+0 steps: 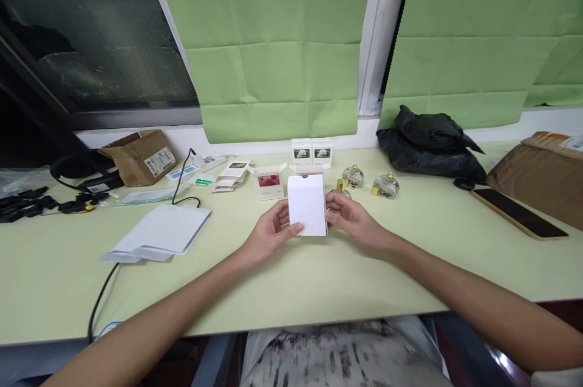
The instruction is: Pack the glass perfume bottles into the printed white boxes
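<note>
A small white carton (307, 205) stands upright just above the pale green table (319, 284), held between both hands. My left hand (271, 232) grips its left side, thumb on the front face. My right hand (348, 217) closes on its right side. Behind the carton lie an open box with a red picture (268, 185), two closed white boxes with flower pictures (312, 151), and round glass bottles with gold caps (385, 185).
Flat white card sheets (159, 232) and a black cable (182, 186) lie at left, with flat cartons (232, 174) and a brown cardboard box (139, 156) behind. A black bag (430, 144), a phone (517, 212) and a brown parcel (542, 174) sit at right.
</note>
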`<state>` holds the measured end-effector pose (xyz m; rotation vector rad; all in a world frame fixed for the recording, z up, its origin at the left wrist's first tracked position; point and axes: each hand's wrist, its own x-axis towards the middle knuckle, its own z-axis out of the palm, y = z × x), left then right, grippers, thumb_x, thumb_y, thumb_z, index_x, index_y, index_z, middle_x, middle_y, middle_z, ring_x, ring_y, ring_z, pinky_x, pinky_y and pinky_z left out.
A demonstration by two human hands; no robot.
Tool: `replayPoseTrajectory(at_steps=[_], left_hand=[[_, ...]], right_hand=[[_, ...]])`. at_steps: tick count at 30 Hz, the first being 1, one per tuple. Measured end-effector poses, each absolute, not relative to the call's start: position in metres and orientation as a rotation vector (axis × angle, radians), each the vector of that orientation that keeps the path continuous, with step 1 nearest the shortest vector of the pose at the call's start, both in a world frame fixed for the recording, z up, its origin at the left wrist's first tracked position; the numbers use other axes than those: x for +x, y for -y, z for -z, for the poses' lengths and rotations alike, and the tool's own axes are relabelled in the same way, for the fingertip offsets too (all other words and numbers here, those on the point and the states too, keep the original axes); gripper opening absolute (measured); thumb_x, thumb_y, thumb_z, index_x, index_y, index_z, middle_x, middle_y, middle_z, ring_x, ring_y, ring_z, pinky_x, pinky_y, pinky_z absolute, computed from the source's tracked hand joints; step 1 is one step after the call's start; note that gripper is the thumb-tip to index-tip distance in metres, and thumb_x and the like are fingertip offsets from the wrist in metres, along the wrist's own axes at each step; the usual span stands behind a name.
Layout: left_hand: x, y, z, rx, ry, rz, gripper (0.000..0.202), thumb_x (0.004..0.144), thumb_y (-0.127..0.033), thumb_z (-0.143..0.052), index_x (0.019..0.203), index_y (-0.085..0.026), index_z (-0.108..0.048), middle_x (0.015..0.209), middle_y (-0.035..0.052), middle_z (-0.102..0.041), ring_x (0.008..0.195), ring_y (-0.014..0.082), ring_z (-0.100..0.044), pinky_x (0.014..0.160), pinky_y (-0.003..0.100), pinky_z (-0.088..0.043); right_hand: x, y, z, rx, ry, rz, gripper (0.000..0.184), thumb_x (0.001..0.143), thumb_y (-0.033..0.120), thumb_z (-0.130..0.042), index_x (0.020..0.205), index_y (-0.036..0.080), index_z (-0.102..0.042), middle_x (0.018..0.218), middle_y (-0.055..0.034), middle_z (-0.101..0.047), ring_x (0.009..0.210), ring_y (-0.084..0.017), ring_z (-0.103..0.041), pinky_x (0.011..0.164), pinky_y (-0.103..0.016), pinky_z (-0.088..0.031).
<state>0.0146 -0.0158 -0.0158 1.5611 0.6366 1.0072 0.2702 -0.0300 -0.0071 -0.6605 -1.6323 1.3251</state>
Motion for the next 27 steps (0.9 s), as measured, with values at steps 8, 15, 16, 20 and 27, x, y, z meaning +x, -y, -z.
replayPoseTrajectory(at_steps=[8, 15, 16, 20, 27], left_hand=[[0.0172, 0.0175, 0.0158, 1.536, -0.651, -0.994, 0.050, 0.091, -0.035, -0.084, 0.132, -0.017, -0.061, 0.143, 0.0178, -0.068, 0.132, 0.0332, -0.067, 0.111, 0.049, -0.055], [0.0188, 0.0192, 0.0130, 1.508, -0.712, -1.006, 0.053, 0.090, -0.040, -0.084, 0.131, -0.016, -0.061, 0.143, 0.0184, -0.069, 0.133, 0.0346, -0.066, 0.110, 0.050, -0.056], [0.0189, 0.0192, 0.0127, 1.508, -0.715, -1.009, 0.053, 0.090, -0.040, -0.084, 0.131, -0.016, -0.061, 0.143, 0.0184, -0.069, 0.134, 0.0347, -0.066, 0.109, 0.050, -0.057], [0.0188, 0.0187, 0.0124, 1.499, -0.723, -1.016, 0.056, 0.089, -0.040, -0.085, 0.133, -0.016, -0.060, 0.144, 0.0187, -0.068, 0.132, 0.0344, -0.067, 0.104, 0.048, -0.060], [0.0178, 0.0176, 0.0154, 1.519, -0.732, -0.998, 0.055, 0.089, -0.040, -0.085, 0.132, -0.017, -0.060, 0.139, 0.0169, -0.070, 0.125, 0.0319, -0.069, 0.098, 0.044, -0.062]], right_hand=[[0.2712, 0.0249, 0.0107, -0.674, 1.594, -1.298, 0.035, 0.094, 0.046, -0.080, 0.111, 0.023, -0.061, 0.104, -0.0041, -0.069, 0.094, -0.020, -0.068, 0.082, -0.033, -0.056], [0.2697, 0.0286, 0.0064, -0.692, 1.538, -1.294, 0.033, 0.093, 0.047, -0.080, 0.099, 0.025, -0.055, 0.095, -0.0004, -0.062, 0.084, -0.019, -0.067, 0.077, -0.035, -0.058], [0.2694, 0.0296, 0.0056, -0.695, 1.558, -1.272, 0.031, 0.094, 0.047, -0.079, 0.098, 0.025, -0.057, 0.095, -0.0007, -0.062, 0.085, -0.019, -0.067, 0.078, -0.035, -0.058], [0.2686, 0.0328, 0.0034, -0.693, 1.619, -1.203, 0.026, 0.098, 0.047, -0.074, 0.095, 0.024, -0.062, 0.096, -0.0015, -0.060, 0.087, -0.019, -0.066, 0.083, -0.035, -0.057], [0.2703, 0.0303, 0.0070, -0.751, 1.681, -1.056, 0.026, 0.094, 0.044, -0.078, 0.090, 0.022, -0.064, 0.096, -0.0025, -0.063, 0.089, -0.019, -0.062, 0.082, -0.033, -0.053]])
